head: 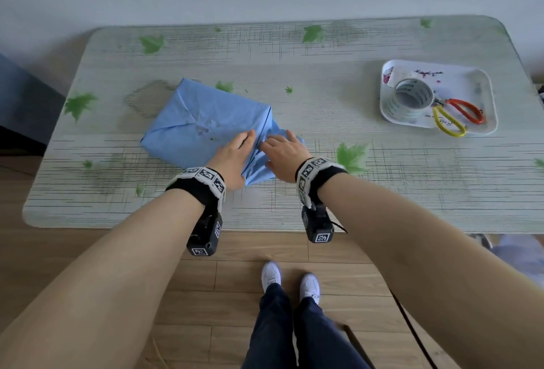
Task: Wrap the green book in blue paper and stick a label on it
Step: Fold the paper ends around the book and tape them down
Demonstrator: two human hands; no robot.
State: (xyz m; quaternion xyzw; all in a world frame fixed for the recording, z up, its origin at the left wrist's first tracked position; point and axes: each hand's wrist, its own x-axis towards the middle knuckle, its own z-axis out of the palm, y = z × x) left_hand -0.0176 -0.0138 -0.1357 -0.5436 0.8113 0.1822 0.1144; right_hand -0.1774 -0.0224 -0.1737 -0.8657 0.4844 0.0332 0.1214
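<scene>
We stand at the near edge of the table (pixel 323 198), and every place below is taken from it. The blue paper (pixel 206 115) lies left of the table's middle, toward its near edge. It is folded round the green book, which is wholly hidden inside. The far-left end is already closed in creased triangles. The end nearest the table's middle is open, with a loose flap on the tabletop.

A white tray (pixel 465 80) sits at the table's far-right part, well apart from the parcel.

Our left hand (pixel 235 156) rests flat on the parcel top by the open end, fingers straight and close together, pressing down. Our right hand (pixel 284 154) lies on the loose flap just beside it, fingers extended and slightly spread. Whether the thumb pinches paper underneath we cannot tell.

In the tray stand a tape roll (pixel 403 108) and scissors (pixel 444 102), touching. A small printed scrap (pixel 388 76) at the tray's far-left corner may be the label.

We judge the book stiff and fairly heavy, so it should stay put under one palm. The paper looks thin, soft and easily torn or sprung open, so we would hold it at the creased flap edges and keep pressure on the folds.
</scene>
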